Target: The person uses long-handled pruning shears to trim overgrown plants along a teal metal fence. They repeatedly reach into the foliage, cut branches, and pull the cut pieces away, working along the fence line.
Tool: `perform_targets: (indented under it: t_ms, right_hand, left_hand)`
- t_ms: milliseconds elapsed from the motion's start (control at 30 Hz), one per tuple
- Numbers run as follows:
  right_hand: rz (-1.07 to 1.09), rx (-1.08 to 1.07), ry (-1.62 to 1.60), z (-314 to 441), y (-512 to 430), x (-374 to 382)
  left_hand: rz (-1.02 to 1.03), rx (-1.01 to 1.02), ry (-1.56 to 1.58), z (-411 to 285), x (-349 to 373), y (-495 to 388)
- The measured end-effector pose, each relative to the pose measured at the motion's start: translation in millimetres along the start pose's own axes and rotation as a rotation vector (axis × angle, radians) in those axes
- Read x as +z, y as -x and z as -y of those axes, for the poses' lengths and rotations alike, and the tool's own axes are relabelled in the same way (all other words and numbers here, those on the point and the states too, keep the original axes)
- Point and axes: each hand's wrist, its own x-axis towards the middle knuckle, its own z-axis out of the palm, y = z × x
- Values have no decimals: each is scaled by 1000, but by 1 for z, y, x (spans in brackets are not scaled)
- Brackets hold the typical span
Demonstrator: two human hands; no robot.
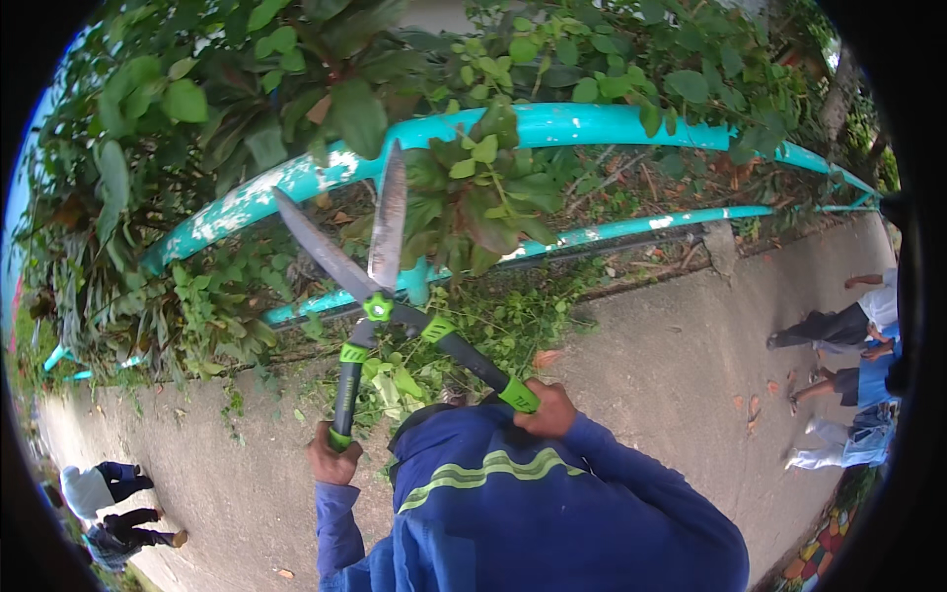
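Both hands hold a pair of hedge shears (378,307) with black and green handles. My left hand (334,454) grips the end of one handle, and my right hand (547,411) is closed around the green end of the other. The two worn, rust-stained blades stand apart in a V, pointing away from me. Their tips overlap the turquoise upper rail (577,124) of a pipe fence in the picture. Just right of the blades, a broad-leaved shrub (481,200) pokes out through the fence. Whether any leaf lies between the blades is hard to make out.
Dense foliage (185,96) rises behind the fence. A lower turquoise rail (636,224) runs near the ground. Green vines (510,311) lie along the edge of the concrete path (666,370). Several people (851,377) are on the path at right, and two people (111,503) at left.
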Motion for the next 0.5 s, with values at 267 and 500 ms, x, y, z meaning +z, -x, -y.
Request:
perform_targets:
  t_ms: [267, 500]
  right_hand:
    - [-31, -127, -75, -16, -31, -66]
    - [69, -214, -93, -83, -54, -163]
  left_hand:
    - [-146, -60, 2, -76, 32, 5]
    - [-273, -124, -10, -139, 100, 61]
